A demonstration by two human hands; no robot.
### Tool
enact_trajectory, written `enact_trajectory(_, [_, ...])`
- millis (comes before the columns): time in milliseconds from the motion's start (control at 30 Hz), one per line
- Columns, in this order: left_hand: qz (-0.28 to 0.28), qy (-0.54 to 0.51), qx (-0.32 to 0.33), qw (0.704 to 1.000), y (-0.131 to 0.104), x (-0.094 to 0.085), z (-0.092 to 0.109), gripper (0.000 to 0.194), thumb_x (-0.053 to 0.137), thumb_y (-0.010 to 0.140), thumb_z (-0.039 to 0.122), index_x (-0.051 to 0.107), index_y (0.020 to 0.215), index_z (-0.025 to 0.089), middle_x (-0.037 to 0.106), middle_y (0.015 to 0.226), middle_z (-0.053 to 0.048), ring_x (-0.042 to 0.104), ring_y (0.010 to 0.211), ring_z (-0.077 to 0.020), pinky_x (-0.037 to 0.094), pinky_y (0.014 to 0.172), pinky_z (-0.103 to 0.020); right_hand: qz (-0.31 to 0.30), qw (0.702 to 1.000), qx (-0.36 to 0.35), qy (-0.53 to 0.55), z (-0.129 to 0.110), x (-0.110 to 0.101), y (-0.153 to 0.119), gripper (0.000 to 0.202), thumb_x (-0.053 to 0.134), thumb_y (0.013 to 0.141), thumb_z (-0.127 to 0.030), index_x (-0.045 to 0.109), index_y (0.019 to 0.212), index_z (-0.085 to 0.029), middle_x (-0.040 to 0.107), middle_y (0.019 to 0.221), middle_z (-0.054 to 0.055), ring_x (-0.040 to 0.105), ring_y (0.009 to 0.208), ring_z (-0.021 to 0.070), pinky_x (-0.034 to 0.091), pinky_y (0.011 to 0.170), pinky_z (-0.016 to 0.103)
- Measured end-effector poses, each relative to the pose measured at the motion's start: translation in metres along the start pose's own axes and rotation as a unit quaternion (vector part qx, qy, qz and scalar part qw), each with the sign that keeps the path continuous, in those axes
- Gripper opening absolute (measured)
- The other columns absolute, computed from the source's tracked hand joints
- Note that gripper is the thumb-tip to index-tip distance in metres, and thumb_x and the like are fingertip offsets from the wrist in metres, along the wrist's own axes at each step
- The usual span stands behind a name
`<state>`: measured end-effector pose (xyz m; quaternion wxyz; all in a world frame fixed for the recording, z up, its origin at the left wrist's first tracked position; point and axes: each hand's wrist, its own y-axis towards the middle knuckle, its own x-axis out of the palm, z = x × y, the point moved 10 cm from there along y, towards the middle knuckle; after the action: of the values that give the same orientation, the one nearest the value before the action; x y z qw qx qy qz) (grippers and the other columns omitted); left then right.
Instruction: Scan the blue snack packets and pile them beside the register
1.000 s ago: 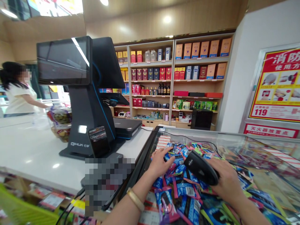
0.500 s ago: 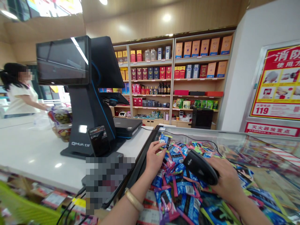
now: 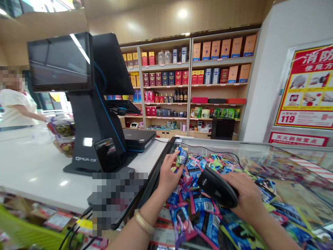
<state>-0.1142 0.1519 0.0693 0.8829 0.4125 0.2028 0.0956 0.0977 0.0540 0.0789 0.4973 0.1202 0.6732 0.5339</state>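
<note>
My left hand (image 3: 168, 173) is closed on a small blue snack packet (image 3: 182, 155), pinched between thumb and fingers above the far left part of a heap. My right hand (image 3: 246, 194) wraps around the handle of a black barcode scanner (image 3: 218, 187), whose head points left toward the held packet. A curly black cable crosses the counter behind it. Under both hands lie many loose small packets (image 3: 208, 227) in blue, pink and green, spread over a glass-topped counter. A gold bracelet (image 3: 144, 222) circles my left wrist.
A black point-of-sale terminal (image 3: 95, 114) stands on the white counter (image 3: 39, 173) to the left, with clear tubs of food (image 3: 63, 133) behind it. Another person (image 3: 17, 107) stands at far left. Shelves of boxed bottles (image 3: 163, 78) line the back; a fire-safety poster (image 3: 308, 86) hangs right.
The packet in my left hand has turned and tilted. The scanner has shifted slightly left. The whole view has swung a little, and the person at the left is nearer the frame edge.
</note>
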Motion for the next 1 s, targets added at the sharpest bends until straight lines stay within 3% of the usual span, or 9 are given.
enact_trajectory(267, [0.005, 0.019, 0.087, 0.996, -0.004, 0.001, 0.021, 0.048, 0.059, 0.08, 0.011, 0.055, 0.126, 0.024, 0.058, 0.1, -0.004, 0.059, 0.089, -0.015, 0.052, 0.071, -0.025, -0.008, 1.0, 0.005, -0.009, 0.0, 0.002, 0.002, 0.021, 0.051, 0.083, -0.029, 0.064, 0.096, -0.019, 0.066, 0.081, 0.005, 0.059, 0.071, 0.0179, 0.038, 0.068, 0.032])
enact_trajectory(667, [0.005, 0.015, 0.088, 0.996, -0.004, 0.001, 0.023, 0.047, 0.059, 0.081, 0.011, 0.056, 0.126, 0.023, 0.058, 0.102, -0.005, 0.059, 0.088, -0.0143, 0.051, 0.07, -0.023, 0.002, 1.0, 0.01, -0.003, 0.001, 0.003, -0.001, 0.021, 0.049, 0.085, -0.03, 0.063, 0.097, -0.019, 0.067, 0.082, 0.006, 0.059, 0.071, 0.0187, 0.039, 0.068, 0.032])
enact_trajectory(867, [0.003, 0.0, 0.056, 0.998, -0.004, 0.002, 0.017, 0.05, 0.06, 0.077, 0.009, 0.057, 0.125, 0.024, 0.058, 0.102, -0.005, 0.059, 0.09, -0.0151, 0.052, 0.073, -0.024, -0.011, 1.0, 0.014, -0.002, 0.003, 0.005, -0.002, 0.021, 0.049, 0.083, -0.029, 0.064, 0.095, -0.019, 0.067, 0.082, 0.006, 0.06, 0.071, 0.0187, 0.04, 0.067, 0.032])
enact_trajectory(1000, [0.049, -0.081, -0.056, 0.994, 0.0, -0.005, -0.015, 0.049, 0.064, 0.074, 0.011, 0.06, 0.122, 0.023, 0.058, 0.102, -0.005, 0.061, 0.087, -0.0155, 0.053, 0.069, -0.024, -0.012, 1.0, 0.002, 0.001, 0.002, 0.004, -0.001, 0.02, 0.049, 0.084, -0.03, 0.062, 0.096, -0.02, 0.067, 0.081, 0.006, 0.061, 0.072, 0.0195, 0.04, 0.066, 0.032])
